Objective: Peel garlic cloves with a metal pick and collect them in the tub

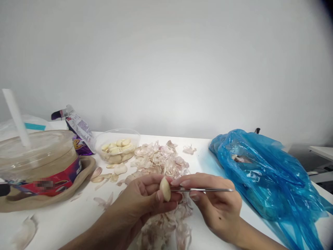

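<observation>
My left hand point(145, 196) is closed around a garlic clove point(165, 189), holding it upright between thumb and fingers. The clove looks pale and smooth on the side facing me. In my right hand point(218, 201) is a slim metal tool point(205, 190), pinched nearly level, its tip hidden behind the clove. Whether it is a blade or tweezers I cannot tell. Under and beyond both hands spreads a heap of garlic skins point(161, 159). A clear plastic bowl point(135, 139) behind my left hand contains several peeled cloves point(117, 147).
At left, a large lidded drink cup point(59, 152) with a white straw point(17, 118) sits in a cardboard holder point(87, 170). A purple wrapper point(83, 146) stands behind it. Loose cloves point(97, 173) lie near the bowl. A blue plastic bag point(257, 173) covers the right side of the white table point(57, 218).
</observation>
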`<action>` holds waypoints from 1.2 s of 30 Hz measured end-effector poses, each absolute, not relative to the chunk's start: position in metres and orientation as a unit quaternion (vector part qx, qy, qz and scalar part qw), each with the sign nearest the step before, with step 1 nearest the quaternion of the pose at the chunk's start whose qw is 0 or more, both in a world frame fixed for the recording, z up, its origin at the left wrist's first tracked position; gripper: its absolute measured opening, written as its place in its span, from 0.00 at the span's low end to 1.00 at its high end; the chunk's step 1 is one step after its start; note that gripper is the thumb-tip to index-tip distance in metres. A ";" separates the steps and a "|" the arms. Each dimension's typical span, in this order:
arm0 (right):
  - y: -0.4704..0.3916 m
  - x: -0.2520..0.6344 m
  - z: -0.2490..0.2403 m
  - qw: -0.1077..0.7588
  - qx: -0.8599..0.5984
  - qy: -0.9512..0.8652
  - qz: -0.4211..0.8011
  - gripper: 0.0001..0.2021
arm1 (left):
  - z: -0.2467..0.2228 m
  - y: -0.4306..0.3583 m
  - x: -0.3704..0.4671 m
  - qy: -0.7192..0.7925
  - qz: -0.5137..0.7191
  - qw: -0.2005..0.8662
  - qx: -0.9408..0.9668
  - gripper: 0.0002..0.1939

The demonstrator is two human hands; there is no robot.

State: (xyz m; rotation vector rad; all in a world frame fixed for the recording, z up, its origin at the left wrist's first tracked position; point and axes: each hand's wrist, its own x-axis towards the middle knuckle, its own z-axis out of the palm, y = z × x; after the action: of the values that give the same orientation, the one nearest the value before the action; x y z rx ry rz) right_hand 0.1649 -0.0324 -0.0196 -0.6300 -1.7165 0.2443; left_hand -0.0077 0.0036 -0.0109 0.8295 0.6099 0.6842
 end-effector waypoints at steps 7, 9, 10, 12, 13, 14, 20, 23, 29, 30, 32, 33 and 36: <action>-0.032 0.165 -0.021 0.601 -0.279 -0.741 0.112 0.11 | -0.010 0.003 -0.006 0.296 0.324 0.811 0.386 0.15; -0.032 0.165 -0.021 0.597 -0.284 -0.742 0.108 0.11 | -0.010 0.004 -0.006 0.300 0.319 0.811 0.388 0.15; -0.032 0.165 -0.021 0.597 -0.285 -0.743 0.104 0.11 | -0.010 0.004 -0.007 0.300 0.316 0.813 0.387 0.15; -0.032 0.166 -0.021 0.597 -0.289 -0.742 0.098 0.11 | -0.010 0.005 -0.006 0.298 0.316 0.815 0.384 0.15; -0.032 0.166 -0.021 0.598 -0.292 -0.740 0.095 0.11 | -0.009 0.005 -0.006 0.297 0.318 0.815 0.384 0.15; -0.032 0.166 -0.021 0.601 -0.296 -0.737 0.093 0.12 | -0.009 0.005 -0.006 0.297 0.321 0.813 0.383 0.14; -0.032 0.166 -0.021 0.606 -0.309 -0.729 0.074 0.12 | -0.003 0.003 -0.004 0.305 0.321 0.802 0.401 0.09; -0.032 0.167 -0.021 0.598 -0.309 -0.736 0.078 0.12 | -0.003 0.004 -0.005 0.301 0.318 0.806 0.398 0.08; -0.031 0.167 -0.020 0.605 -0.308 -0.731 0.072 0.12 | -0.010 0.004 -0.006 0.271 0.324 0.821 0.384 0.08; -0.030 0.167 -0.020 0.604 -0.308 -0.731 0.072 0.12 | -0.010 0.004 -0.006 0.268 0.325 0.822 0.385 0.08; -0.030 0.167 -0.020 0.598 -0.310 -0.735 0.071 0.12 | -0.011 0.004 -0.006 0.268 0.322 0.820 0.389 0.09; -0.030 0.166 -0.020 0.595 -0.314 -0.737 0.071 0.13 | -0.011 0.003 -0.005 0.272 0.320 0.818 0.393 0.09; -0.030 0.166 -0.021 0.595 -0.315 -0.736 0.067 0.13 | -0.008 0.003 -0.004 0.288 0.318 0.806 0.408 0.09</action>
State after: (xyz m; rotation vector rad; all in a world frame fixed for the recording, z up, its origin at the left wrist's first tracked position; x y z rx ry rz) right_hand 0.1665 -0.0298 -0.0209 -0.7318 -1.7094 0.1545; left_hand -0.0042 0.0029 -0.0083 0.8737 0.6154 0.6816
